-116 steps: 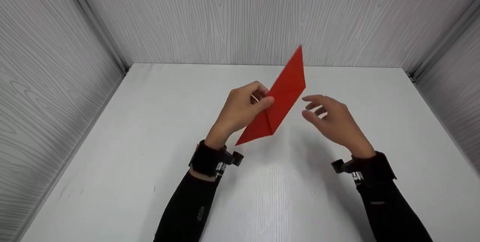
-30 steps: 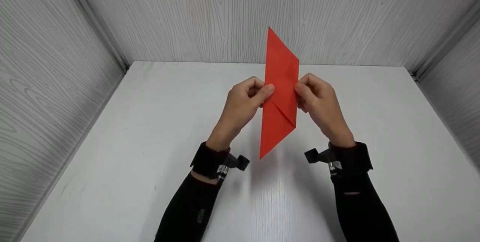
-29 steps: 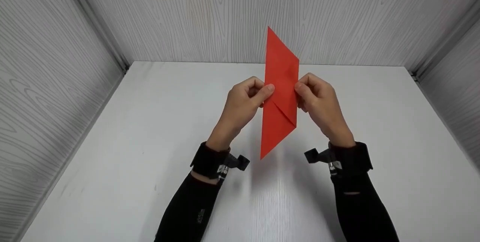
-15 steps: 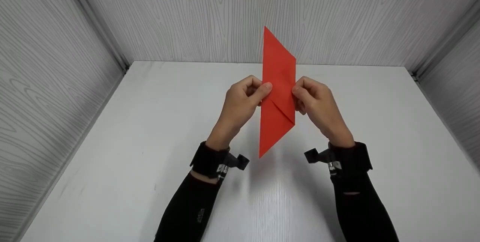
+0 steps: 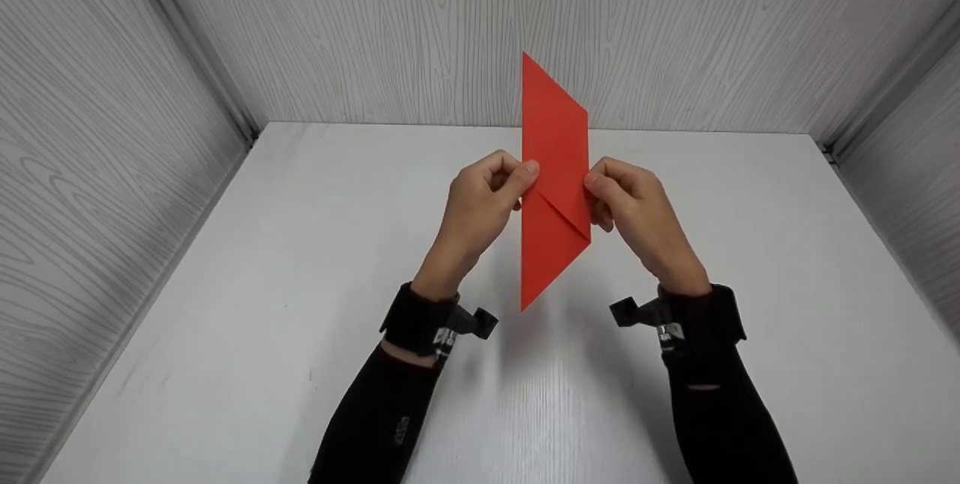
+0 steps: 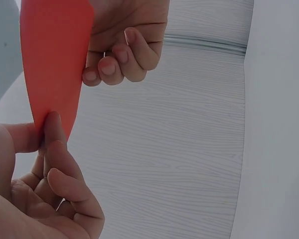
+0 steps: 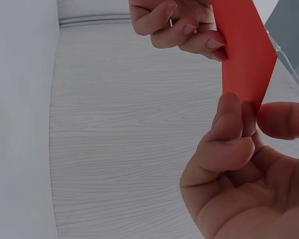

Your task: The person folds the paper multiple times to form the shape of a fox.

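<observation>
Head view shows our left hand (image 5: 478, 205) and right hand (image 5: 636, 206) pinching opposite edges of the folded red paper (image 5: 559, 146) above the table (image 5: 315, 229); we should grip lightly, sparing its folds.

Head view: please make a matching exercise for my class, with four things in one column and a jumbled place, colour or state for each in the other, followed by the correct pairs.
Column 1
1. Folded paper
2. Left grip
3. Right grip
4. Table

Column 2
A. Pinches the shorter upright edge of the paper
B. White, lying below the other three
C. Pinches the longer upright edge of the paper
D. Red, with a slanting fold line

Right pairs: 1-D, 2-C, 3-A, 4-B
</observation>
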A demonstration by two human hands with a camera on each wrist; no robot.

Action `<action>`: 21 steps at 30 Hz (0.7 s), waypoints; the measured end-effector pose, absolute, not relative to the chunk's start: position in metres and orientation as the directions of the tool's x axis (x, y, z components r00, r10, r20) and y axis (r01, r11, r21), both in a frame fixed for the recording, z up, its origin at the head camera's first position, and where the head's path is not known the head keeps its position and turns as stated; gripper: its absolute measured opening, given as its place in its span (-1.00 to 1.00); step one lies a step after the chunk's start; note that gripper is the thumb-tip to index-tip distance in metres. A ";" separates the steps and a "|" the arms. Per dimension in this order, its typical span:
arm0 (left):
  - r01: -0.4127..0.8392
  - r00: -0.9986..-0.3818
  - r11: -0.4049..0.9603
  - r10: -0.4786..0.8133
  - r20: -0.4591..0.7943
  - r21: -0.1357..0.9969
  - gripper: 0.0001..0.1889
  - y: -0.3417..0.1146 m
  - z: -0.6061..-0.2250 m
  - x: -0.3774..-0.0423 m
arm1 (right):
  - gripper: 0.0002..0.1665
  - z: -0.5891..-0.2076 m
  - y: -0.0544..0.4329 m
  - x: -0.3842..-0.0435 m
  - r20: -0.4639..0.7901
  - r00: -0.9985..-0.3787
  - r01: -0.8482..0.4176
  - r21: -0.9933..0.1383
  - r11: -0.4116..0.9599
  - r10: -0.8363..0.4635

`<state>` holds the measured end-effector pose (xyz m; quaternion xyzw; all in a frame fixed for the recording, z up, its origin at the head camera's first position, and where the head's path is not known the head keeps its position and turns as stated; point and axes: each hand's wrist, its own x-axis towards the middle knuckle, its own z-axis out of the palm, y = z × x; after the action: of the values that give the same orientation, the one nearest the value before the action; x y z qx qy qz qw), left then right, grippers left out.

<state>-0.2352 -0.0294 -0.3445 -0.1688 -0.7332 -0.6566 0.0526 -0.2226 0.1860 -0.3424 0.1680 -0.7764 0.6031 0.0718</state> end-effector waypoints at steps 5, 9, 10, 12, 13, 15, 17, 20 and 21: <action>0.319 -0.939 0.089 0.167 0.302 0.944 -0.78 -0.030 -0.344 -0.235 | -0.72 -0.342 0.186 -0.223 0.325 -0.927 -0.363 -0.900 0.242 -0.186; 0.322 -0.939 0.102 0.165 0.303 0.941 -0.78 -0.030 -0.344 -0.236 | -0.72 -0.342 0.186 -0.223 0.335 -0.926 -0.370 -0.897 0.242 -0.176; 0.322 -0.939 0.105 0.164 0.303 0.941 -0.78 -0.030 -0.344 -0.237 | -0.72 -0.342 0.187 -0.223 0.333 -0.926 -0.369 -0.899 0.237 -0.178; 0.322 -0.939 0.107 0.161 0.303 0.941 -0.78 -0.030 -0.344 -0.237 | -0.71 -0.342 0.187 -0.223 0.323 -0.928 -0.361 -0.905 0.225 -0.187; 0.323 -0.939 0.109 0.157 0.305 0.940 -0.78 -0.030 -0.344 -0.237 | -0.71 -0.342 0.187 -0.223 0.316 -0.928 -0.355 -0.909 0.216 -0.195; 0.324 -0.940 0.106 0.149 0.308 0.940 -0.79 -0.031 -0.345 -0.238 | -0.70 -0.343 0.187 -0.222 0.299 -0.930 -0.342 -0.917 0.205 -0.215; 0.325 -0.941 0.104 0.141 0.309 0.940 -0.78 -0.031 -0.345 -0.238 | -0.70 -0.342 0.187 -0.222 0.286 -0.930 -0.334 -0.919 0.211 -0.231; 0.326 -0.941 0.102 0.130 0.312 0.940 -0.78 -0.032 -0.345 -0.238 | -0.71 -0.342 0.187 -0.221 0.291 -0.927 -0.345 -0.909 0.234 -0.239; 0.327 -0.941 0.104 0.128 0.313 0.939 -0.78 -0.032 -0.345 -0.238 | -0.72 -0.342 0.187 -0.221 0.296 -0.925 -0.352 -0.903 0.244 -0.238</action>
<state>-0.2381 -0.0319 -0.3446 -0.1537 -0.7390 -0.6515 0.0763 -0.2213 0.1872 -0.3419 0.1875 -0.7873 0.5854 0.0487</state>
